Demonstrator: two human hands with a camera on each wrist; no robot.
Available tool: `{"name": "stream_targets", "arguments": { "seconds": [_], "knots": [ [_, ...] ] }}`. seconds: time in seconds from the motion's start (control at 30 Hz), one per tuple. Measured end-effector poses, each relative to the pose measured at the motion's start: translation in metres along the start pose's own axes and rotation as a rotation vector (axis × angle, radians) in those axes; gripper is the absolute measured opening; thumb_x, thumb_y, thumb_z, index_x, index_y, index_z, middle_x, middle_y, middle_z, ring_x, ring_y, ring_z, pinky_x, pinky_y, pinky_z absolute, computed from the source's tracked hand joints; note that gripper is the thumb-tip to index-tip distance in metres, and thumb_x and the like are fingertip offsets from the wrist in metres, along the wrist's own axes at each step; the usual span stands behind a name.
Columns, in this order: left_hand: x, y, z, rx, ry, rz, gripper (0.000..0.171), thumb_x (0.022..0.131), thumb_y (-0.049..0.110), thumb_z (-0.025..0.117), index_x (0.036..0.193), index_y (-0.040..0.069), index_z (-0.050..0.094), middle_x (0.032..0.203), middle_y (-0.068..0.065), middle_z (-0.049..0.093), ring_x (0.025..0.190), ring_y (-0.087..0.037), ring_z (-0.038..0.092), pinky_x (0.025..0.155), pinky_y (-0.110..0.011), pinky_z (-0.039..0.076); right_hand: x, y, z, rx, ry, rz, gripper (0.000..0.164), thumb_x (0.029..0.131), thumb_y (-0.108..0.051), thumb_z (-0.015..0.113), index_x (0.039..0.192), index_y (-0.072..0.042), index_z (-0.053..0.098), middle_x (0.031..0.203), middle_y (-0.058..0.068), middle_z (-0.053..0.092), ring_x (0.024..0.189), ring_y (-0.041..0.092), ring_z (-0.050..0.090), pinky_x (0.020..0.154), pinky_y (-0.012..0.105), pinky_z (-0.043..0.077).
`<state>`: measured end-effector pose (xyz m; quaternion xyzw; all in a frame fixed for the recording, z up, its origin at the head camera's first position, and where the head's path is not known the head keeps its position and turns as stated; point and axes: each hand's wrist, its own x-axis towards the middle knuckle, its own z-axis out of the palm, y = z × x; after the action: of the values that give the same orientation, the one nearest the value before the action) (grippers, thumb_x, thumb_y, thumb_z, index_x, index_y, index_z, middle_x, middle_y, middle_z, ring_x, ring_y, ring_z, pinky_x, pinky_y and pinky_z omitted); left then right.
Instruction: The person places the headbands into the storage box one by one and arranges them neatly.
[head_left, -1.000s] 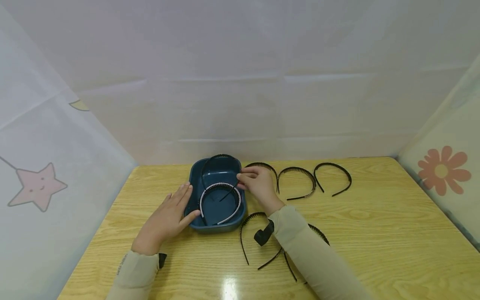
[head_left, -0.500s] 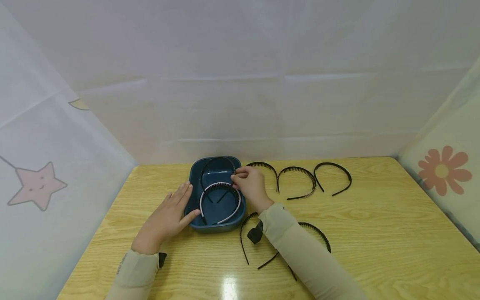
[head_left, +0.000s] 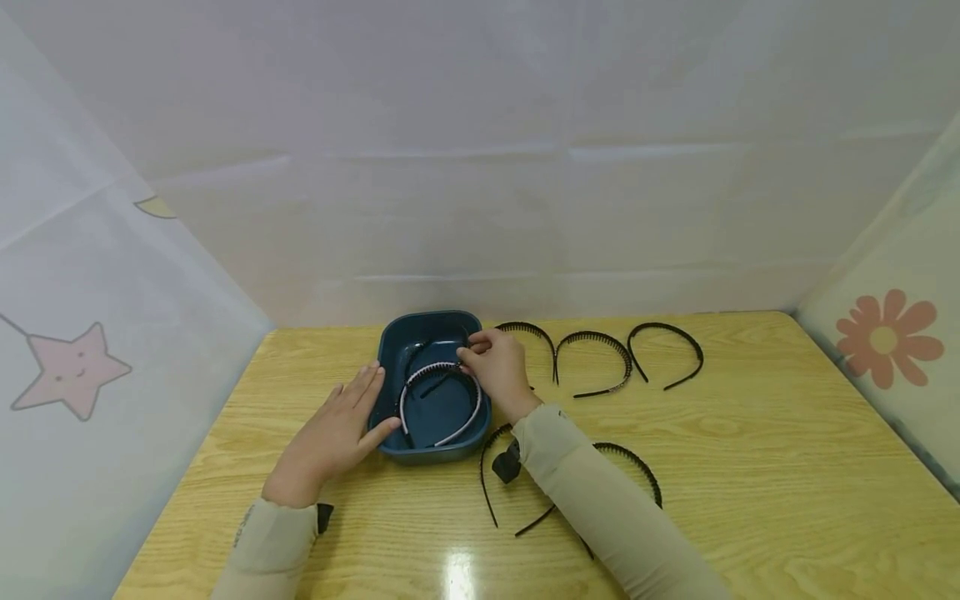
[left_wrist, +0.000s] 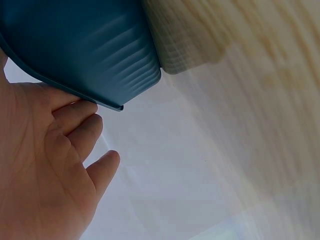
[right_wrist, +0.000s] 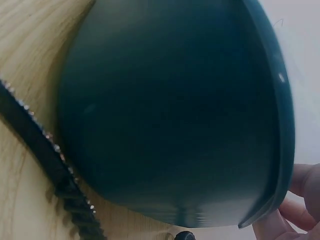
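A dark blue plastic basin (head_left: 435, 457) stands on the table. Inside it lies a headband with a pale pink outer band and black teeth (head_left: 481, 402). My right hand (head_left: 501, 371) reaches over the basin's right rim and pinches a thin black headband (head_left: 414, 358), which now sits low inside; its right side is hidden by the fingers. My left hand (head_left: 333, 437) rests with straight fingers along the left rim. In the left wrist view, the fingers of the left hand (left_wrist: 45, 155) lie against the basin's edge (left_wrist: 100, 55).
Behind and right of the basin, black toothed headbands (head_left: 596, 337) lie in a row. More black headbands (head_left: 634, 458) lie nearer, partly under the right sleeve (head_left: 592, 492). A headband with sparkling beads (right_wrist: 37, 137) shows beside the basin in the right wrist view.
My right hand has moved slightly left, lowering the black headband from above the basin's back rim down into it. The left hand has stayed in place.
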<state>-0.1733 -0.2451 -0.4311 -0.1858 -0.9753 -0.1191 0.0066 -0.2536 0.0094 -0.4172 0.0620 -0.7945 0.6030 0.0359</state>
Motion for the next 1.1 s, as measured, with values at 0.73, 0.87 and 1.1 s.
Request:
{"name": "stream_targets", "arguments": {
  "seconds": [0.73,0.87,1.1],
  "knots": [
    [-0.001,0.000,0.000,-0.019,-0.011,-0.009,0.085,0.104,0.056,0.046,0.161,-0.001,0.019,0.168,-0.017,0.014,0.154,-0.037,0.014,0.123,-0.060,0.014,-0.009,-0.002,-0.058,-0.208,-0.083,-0.177,0.021,0.100,-0.016,0.065,0.117,-0.006,0.073,0.105,0.008,0.069,0.092,0.025,0.067,0.075,0.039,0.058],
    [0.000,-0.001,0.001,-0.014,-0.012,-0.006,0.085,0.104,0.057,0.045,0.161,-0.001,0.019,0.168,-0.017,0.014,0.154,-0.036,0.014,0.123,-0.060,0.014,-0.009,0.000,-0.079,-0.258,-0.051,-0.258,0.021,0.101,-0.016,0.064,0.117,-0.005,0.072,0.109,0.011,0.069,0.096,0.027,0.067,0.082,0.043,0.058],
    [0.000,0.000,0.001,-0.012,-0.004,-0.002,0.085,0.104,0.057,0.045,0.161,-0.001,0.018,0.168,-0.017,0.014,0.154,-0.036,0.014,0.123,-0.060,0.014,-0.011,0.005,-0.116,-0.340,0.006,-0.312,0.022,0.102,-0.013,0.063,0.119,-0.003,0.071,0.112,0.013,0.068,0.098,0.026,0.066,0.084,0.044,0.058]
  ]
}}
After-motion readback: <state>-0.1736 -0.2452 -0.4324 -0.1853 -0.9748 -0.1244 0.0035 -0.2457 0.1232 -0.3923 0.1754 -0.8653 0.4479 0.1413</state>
